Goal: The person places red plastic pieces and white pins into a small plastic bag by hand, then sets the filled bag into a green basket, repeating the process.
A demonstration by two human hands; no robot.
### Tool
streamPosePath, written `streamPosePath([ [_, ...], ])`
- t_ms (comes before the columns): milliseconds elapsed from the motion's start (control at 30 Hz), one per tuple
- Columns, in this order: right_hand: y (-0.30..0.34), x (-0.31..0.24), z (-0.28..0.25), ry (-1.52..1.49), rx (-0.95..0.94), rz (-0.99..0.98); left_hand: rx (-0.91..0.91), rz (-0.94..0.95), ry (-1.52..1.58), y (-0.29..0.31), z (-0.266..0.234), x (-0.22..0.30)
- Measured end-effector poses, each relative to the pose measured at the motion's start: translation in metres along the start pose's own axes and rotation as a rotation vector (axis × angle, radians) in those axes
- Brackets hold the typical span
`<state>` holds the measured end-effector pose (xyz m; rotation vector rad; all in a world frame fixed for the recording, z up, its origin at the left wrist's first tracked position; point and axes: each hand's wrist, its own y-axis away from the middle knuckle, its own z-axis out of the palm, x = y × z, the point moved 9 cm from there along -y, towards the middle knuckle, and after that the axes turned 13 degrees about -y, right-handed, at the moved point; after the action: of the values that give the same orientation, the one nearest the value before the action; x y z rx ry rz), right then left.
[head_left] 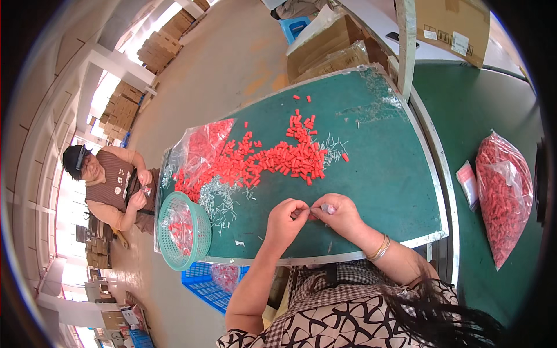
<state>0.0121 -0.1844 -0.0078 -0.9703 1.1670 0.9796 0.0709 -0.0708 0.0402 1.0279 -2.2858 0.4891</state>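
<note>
My left hand point(283, 223) and my right hand point(346, 219) meet above the near edge of the green table point(377, 174), fingertips almost touching. In my right hand is a small crumpled piece of clear plastic point(329, 208), which looks like a little bag. The left thumb and fingers are pinched together beside it; what they grip is too small to tell. Beyond my hands lies a loose pile of red plastic plugs point(301, 162). Thin silver screws or pins are scattered next to it, in a larger heap point(217, 200) and a smaller one point(332, 148).
A green basket point(204, 235) holding bagged red pieces stands at the table's left corner. Behind it lies an opened clear bag point(200, 145) of plugs. A full bag point(503, 197) rests on the right-hand table. Across the left end, another person point(125, 180) handles something small. A blue crate point(203, 284) sits below.
</note>
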Motion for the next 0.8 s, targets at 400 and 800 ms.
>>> streamPosePath([
  [400, -0.002, 0.015, -0.003, -0.362, 0.01, 0.213, -0.018, -0.064, 0.025, 0.003, -0.007, -0.022],
  [800, 0.005, 0.048, 0.008, -0.801, -0.019, 0.55, -0.116, -0.217, 0.408, 0.006, 0.016, -0.047],
])
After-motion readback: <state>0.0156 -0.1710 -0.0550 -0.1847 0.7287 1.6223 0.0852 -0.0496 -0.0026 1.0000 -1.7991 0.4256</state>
